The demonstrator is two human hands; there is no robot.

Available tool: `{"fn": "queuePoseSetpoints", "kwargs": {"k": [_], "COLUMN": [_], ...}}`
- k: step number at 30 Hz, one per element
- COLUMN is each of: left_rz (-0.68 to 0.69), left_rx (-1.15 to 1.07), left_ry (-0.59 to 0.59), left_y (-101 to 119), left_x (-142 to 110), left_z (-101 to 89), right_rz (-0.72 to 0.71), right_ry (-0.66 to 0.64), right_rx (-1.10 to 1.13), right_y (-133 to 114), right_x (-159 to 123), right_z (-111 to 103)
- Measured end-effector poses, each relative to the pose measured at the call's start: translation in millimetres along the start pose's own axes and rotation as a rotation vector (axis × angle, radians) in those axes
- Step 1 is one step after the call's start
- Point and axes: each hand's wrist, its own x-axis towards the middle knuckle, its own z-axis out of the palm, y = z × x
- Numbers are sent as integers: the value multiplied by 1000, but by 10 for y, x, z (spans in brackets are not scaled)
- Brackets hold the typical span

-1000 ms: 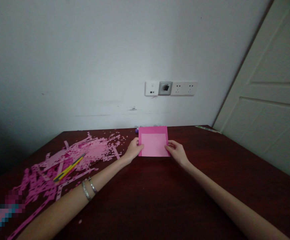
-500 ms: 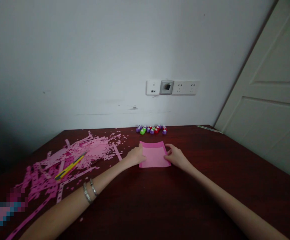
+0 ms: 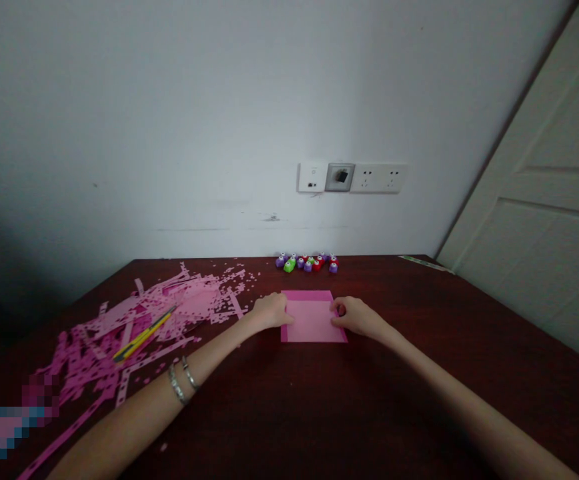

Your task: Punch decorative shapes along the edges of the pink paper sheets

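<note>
A pink sheet of paper (image 3: pixel 311 323) lies on the dark red table in front of me, with darker pink strips along its far, left and right edges. My left hand (image 3: pixel 271 311) pinches its left edge, the thumb on top of the sheet. At the opposite edge, my right hand (image 3: pixel 356 316) grips the paper between thumb and curled fingers. Two silver bracelets (image 3: pixel 182 381) circle my left forearm. The underside of the sheet is hidden.
A wide heap of pink paper strips and scraps (image 3: pixel 134 327) covers the table's left side, with a yellow utility knife (image 3: pixel 145 333) on top. Several small purple, green and red toy-like pieces (image 3: pixel 307 263) sit near the wall. A thin ruler-like strip (image 3: pixel 426 263) lies at the back right.
The sheet's edges looked bowed and raised before; now it appears flatter and straighter. Both hands still grip its sides. The whole view has shifted slightly.
</note>
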Motion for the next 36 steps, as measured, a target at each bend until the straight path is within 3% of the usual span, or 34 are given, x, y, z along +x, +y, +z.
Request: {"fn": "queuePoseSetpoints", "kwargs": {"k": [4,7,12,20,36], "left_rz": [19,21,-25,-67,-13], "left_rx": [-53,-177,-343,-316,-451], "left_ry": [-19,-70,196,408,374], "left_y": [-45,-126,-325,-628,-790], "left_x": [34,147,468,823,908], "left_z": [-11,-15,-39,52,123], "right_rz": [-41,-32,6,-7,-55], "right_ry": [-55,10,211,232,236], "right_rx": [93,169,138,-139,-138], "right_y": [64,143,335,349,352], "right_x": [86,203,382,368,343], "right_z": [-55,-87,-42,45,60]}}
